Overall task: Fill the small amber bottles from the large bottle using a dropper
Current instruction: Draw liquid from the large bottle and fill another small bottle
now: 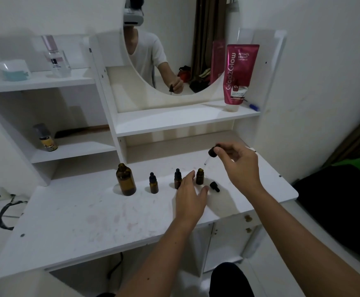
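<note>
The large amber bottle (126,179) stands uncapped on the white desk (84,221). To its right stand two small amber bottles with black dropper caps (153,183) (177,179), then an uncapped small amber bottle (199,176). A loose black dropper cap (214,186) lies beside it. My right hand (238,163) pinches the black bulb of a dropper (211,154), its glass tip pointing down above and right of the uncapped small bottle. My left hand (190,197) hovers with fingers spread, fingertips just next to that bottle, holding nothing.
A pink tube (240,75) stands on the shelf under the round mirror (181,39). A small spray can (46,139) sits on the left lower shelf, a clear bottle (56,56) and a jar (15,70) above it. Cables (5,213) hang at left.
</note>
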Available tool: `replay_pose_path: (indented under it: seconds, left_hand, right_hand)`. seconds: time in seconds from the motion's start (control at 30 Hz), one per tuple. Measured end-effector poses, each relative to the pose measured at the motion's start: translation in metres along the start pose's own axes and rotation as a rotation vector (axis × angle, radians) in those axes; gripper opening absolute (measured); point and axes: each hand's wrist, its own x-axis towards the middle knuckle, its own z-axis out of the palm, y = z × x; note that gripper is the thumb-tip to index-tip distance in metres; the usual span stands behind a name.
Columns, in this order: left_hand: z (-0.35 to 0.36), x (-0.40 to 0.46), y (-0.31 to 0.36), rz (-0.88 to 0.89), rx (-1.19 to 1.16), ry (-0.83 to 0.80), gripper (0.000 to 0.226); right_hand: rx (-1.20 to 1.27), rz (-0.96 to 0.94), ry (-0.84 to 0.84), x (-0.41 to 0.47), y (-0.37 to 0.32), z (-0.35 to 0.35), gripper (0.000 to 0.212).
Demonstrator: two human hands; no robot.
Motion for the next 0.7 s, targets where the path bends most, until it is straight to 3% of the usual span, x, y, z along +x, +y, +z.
replay_pose_path:
  seconds: [0.4,0.7]
  left_hand:
    - [0.011,0.012,-0.003,0.007,0.105,0.032,0.041]
    - [0.015,0.012,-0.003,0.015,0.133,0.079,0.023]
  right_hand:
    - [0.061,-0.018,-0.114,-0.002,0.011,0.013,0.011]
    - [-0.034,-0.017,-0.149,-0.002,0.019,0.022,0.006]
